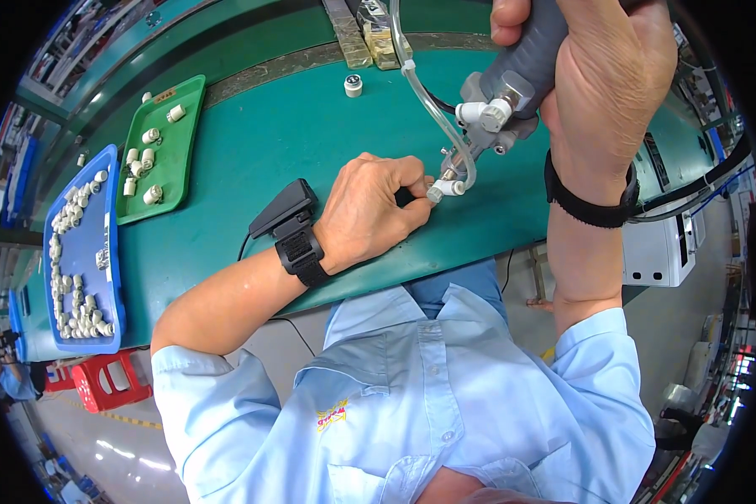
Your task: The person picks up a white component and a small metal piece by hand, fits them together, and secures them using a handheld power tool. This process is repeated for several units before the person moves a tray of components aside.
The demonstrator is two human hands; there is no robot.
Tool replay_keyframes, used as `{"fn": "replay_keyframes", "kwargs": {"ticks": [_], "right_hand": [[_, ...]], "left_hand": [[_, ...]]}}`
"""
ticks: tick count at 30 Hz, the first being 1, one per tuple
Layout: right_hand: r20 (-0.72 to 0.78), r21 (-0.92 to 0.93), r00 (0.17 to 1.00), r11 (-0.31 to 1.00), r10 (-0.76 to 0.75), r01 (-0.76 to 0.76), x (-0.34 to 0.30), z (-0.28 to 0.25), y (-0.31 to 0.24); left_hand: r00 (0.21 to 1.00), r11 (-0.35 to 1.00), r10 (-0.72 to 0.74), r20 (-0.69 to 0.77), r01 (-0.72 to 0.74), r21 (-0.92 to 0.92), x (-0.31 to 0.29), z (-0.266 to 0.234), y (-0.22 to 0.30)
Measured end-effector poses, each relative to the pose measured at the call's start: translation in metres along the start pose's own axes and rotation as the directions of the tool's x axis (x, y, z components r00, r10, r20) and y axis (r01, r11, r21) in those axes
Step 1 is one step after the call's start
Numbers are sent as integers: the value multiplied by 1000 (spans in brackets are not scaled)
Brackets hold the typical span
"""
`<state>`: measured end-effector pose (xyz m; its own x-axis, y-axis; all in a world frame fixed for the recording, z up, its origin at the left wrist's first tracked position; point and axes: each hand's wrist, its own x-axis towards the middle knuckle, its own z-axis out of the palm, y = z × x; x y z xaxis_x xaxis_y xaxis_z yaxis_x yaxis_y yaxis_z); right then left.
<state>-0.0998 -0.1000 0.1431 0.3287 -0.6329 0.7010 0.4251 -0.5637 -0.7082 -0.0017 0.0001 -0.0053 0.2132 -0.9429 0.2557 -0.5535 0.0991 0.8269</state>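
My right hand (605, 80) is wrapped round the grey body of a hand-held power tool (525, 63). White push-in fittings and a clear hose (420, 88) are attached to this tool, and its narrow metal end slants down toward my left hand (370, 206). Thumb and forefinger of that hand are pinched together right beside the tool's tip, above the green table. What they pinch is mostly hidden by the fingers and the tip fitting. Beyond the left hand, a small white cylindrical part with a dark top (354, 85) stands alone on the table.
At the left, a green tray (181, 155) holds several white cylindrical parts, and a blue tray (88, 239) holds many more. Taped bars (349, 38) lie at the far edge. A white equipment box (664, 252) is at the right; red stools (112, 382) stand beyond the table.
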Motion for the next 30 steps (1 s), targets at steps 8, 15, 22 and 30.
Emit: {"fn": "replay_keyframes", "kwargs": {"ticks": [8, 15, 22, 30], "right_hand": [[11, 9, 1000, 1000, -5, 5, 0, 0, -2], [86, 341, 995, 940, -43, 11, 0, 6, 15], [151, 824, 979, 564, -140, -47, 3, 15, 35], [87, 784, 969, 616, -232, 77, 0, 23, 28]], "left_hand": [[1000, 999, 28, -9, -28, -26, 0, 1, 0], [999, 999, 41, -28, -42, -13, 1, 3, -4], [998, 999, 52, -33, -51, 6, 0, 2, -2], [998, 998, 53, -18, -52, 31, -2, 1, -3]]}}
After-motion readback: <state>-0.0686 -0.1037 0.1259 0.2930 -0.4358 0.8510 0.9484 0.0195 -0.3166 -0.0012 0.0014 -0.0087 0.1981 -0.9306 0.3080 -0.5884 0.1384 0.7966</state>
